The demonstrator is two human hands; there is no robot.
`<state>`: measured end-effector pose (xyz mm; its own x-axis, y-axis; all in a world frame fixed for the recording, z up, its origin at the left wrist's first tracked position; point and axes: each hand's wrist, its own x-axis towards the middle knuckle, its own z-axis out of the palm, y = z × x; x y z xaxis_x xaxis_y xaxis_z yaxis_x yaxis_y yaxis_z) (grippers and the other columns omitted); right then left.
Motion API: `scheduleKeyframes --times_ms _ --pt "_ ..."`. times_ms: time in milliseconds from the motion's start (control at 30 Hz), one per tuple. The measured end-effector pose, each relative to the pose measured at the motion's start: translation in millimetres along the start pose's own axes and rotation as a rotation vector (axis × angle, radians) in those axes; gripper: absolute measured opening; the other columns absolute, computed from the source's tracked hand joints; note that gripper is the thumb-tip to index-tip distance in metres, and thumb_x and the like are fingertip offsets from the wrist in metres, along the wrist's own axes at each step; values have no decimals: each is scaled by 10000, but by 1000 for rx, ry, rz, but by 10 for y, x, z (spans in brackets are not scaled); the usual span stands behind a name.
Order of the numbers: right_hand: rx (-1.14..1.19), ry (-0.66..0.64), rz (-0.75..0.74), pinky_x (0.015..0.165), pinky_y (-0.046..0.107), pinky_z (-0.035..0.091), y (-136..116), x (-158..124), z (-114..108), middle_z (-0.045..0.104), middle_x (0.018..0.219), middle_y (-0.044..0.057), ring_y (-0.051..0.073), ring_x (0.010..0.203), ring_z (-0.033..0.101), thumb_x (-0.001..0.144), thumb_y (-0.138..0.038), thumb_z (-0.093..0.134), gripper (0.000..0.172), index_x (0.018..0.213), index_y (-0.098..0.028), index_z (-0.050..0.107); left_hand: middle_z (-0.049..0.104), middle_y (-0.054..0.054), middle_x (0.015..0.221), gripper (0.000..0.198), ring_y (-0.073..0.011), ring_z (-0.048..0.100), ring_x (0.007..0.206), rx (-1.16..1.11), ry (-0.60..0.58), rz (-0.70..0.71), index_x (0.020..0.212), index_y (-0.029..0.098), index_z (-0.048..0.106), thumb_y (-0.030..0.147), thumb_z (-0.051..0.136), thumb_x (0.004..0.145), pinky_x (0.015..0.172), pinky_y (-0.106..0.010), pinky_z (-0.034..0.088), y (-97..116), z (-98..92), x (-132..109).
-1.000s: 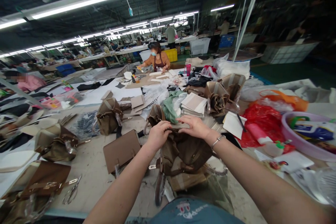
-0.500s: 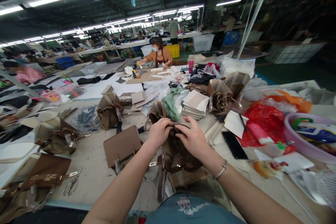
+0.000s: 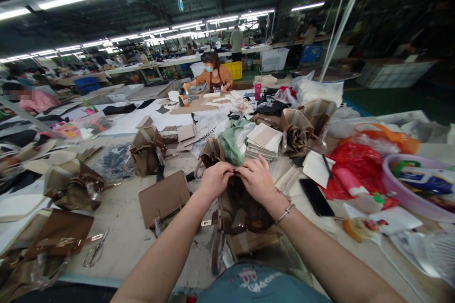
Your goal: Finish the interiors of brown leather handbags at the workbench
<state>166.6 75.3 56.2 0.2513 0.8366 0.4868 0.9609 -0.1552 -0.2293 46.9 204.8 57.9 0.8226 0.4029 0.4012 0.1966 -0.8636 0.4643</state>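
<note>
The soft dark brown leather handbag (image 3: pixel 245 208) stood upright but slumped on the tabletop (image 3: pixel 131 232), near its front edge. Its top rim was gathered and pinched between the left hand (image 3: pixel 213 181) and the right hand (image 3: pixel 256 180). A brown strap (image 3: pixel 215 246) with a silver metal buckle (image 3: pixel 206 223) hung down its left side

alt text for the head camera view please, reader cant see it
A person's left hand and right hand pinch the top edge of a dark brown leather handbag on a cluttered grey worktable. Another tan leather bag, metal scissors and a flat black phone lie around it.
</note>
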Motion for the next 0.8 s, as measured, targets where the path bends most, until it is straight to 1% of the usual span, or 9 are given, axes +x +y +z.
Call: scheduleKeyframes --times_ms 133,267,367,433,500,567,667,733,800 --pt "-25 36 -28 1040 451 112 28 23 7 599 881 10 181 926 454 872 -278 502 147 899 -264 646 662 -14 887 67 -146 603 846 16 -33 3 783 194 613 141 579 762 790 -265 471 -3 1 11" --pt "-44 45 -55 1047 465 101 44 42 20 581 853 4 172 908 446 880 -245 485 154 835 -238 632 663 -1 848 76 -144 605 808 17 -44 -30 812 200 612 153 589 758 761 -259 467 2 -5 15" --pt "-32 26 -53 1052 484 95 52 60 21 565 856 12 179 920 438 874 -227 488 149 806 -224 620 672 7 867 160 -144 614 814 -15 -47 -73 898 210 612 174 618 742 752 -253 471 2 0 15" --pt "-21 21 -45 1051 493 110 57 77 17 553 894 23 193 949 423 856 -224 511 127 786 -218 616 686 0 904 222 -150 626 830 -19 -61 -115 952 212 622 195 641 731 769 -257 476 2 10 20" --pt "-6 22 -41 1044 491 144 60 96 15 540 953 38 210 983 404 837 -211 530 105 772 -206 612 696 -15 946 245 -158 635 854 -7 -75 -154 971 211 644 212 653 726 801 -266 477 5 21 30" --pt "16 12 -42 1013 463 222 59 113 17 533 982 56 219 996 394 832 -192 527 98 775 -189 607 704 -22 949 215 -160 641 859 6 -78 -183 943 213 674 221 655 729 815 -268 478 11 31 39" --pt "50 -26 -26 896 382 349 43 125 27 536 962 78 217 973 402 841 -178 505 102 804 -167 599 715 -16 911 162 -154 648 839 5 -56 -212 890 220 702 224 650 737 811 -264 481 24 45 43" --pt "48 -50 -2 836 339 382 23 126 35 531 957 84 207 942 419 849 -177 489 107 827 -157 592 717 -15 904 157 -151 651 836 1 -36 -229 888 224 707 231 645 743 812 -262 482 30 53 41" --pt "32 -70 24 810 307 395 -2 125 39 522 959 82 190 903 441 861 -168 462 123 847 -153 583 718 -18 905 158 -151 652 839 5 -26 -240 892 226 709 236 637 752 814 -263 483 34 58 39"
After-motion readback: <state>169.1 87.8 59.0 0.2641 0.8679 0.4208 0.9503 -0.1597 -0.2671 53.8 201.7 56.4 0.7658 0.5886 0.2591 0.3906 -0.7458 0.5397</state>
